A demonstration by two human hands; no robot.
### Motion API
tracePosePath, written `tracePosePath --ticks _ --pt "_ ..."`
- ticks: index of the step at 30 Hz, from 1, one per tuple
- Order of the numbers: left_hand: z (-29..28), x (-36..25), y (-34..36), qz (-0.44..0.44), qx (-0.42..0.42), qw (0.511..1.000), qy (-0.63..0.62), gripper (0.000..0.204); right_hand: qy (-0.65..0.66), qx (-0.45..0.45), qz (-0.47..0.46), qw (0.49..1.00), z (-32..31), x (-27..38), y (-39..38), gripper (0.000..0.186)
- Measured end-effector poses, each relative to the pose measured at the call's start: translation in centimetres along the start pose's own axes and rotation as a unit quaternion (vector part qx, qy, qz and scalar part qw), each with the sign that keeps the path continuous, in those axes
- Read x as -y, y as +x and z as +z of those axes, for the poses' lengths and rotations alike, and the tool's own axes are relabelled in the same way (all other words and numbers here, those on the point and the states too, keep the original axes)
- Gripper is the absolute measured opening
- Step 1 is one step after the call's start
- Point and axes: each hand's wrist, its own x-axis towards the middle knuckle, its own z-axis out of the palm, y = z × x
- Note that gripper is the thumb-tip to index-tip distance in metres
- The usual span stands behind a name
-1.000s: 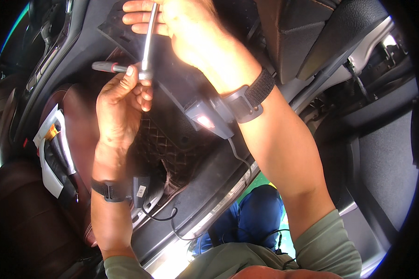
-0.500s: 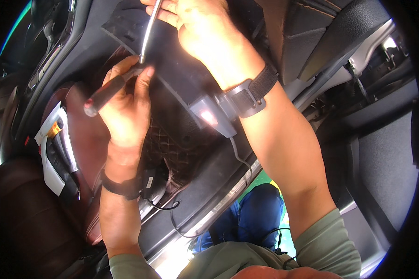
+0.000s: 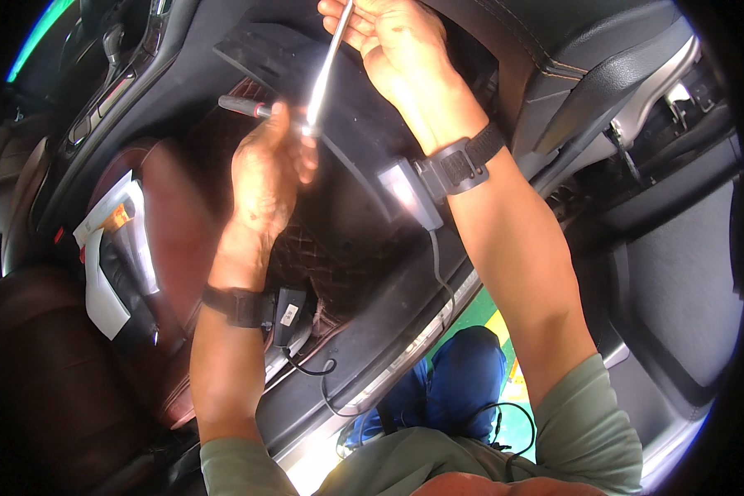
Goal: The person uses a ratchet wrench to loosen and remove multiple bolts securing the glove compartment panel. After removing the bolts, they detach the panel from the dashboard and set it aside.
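Observation:
My left hand (image 3: 269,169) grips a ratchet with a black and red handle (image 3: 244,106), at the lower end of a long shiny steel extension bar (image 3: 329,66). Up at the top edge, my right hand (image 3: 397,45) has its partly extended fingers around the bar's upper end; the tip is out of frame. Below both hands lies a dark flat panel (image 3: 347,157) in the car's footwell. Black straps with devices and cables are on both forearms, the right device (image 3: 409,194) shining brightly.
A dark red seat (image 3: 169,190) at left carries papers and a dark item (image 3: 107,281). A black upholstered part (image 3: 570,41) overhangs at upper right, above a grey door (image 3: 678,281). The door sill (image 3: 405,347) crosses below, over my blue-trousered knee.
Both hands and the tool have moved rightward, the right hand also slightly upward. The ratchet handle swung down toward the lower left half a second ago and now points left again.

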Motion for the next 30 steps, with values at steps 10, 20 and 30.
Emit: tracePosePath --ticks 10,20,30 --pt "0.1 -0.1 0.1 0.047 0.001 0.997 0.054 0.026 -0.014 0.015 0.015 1.0 -0.4 -0.1 -0.4 0.022" --pt "-5.6 -1.6 1.8 0.072 0.045 0.994 -0.065 0.02 -0.237 0.085 -0.001 0.968 4.3 -1.0 -8.6 0.024" --pt "7.4 -2.3 -9.3 -0.039 0.426 0.904 -0.001 0.028 -0.172 -0.084 -0.131 0.973 -0.3 8.4 -31.3 0.023"
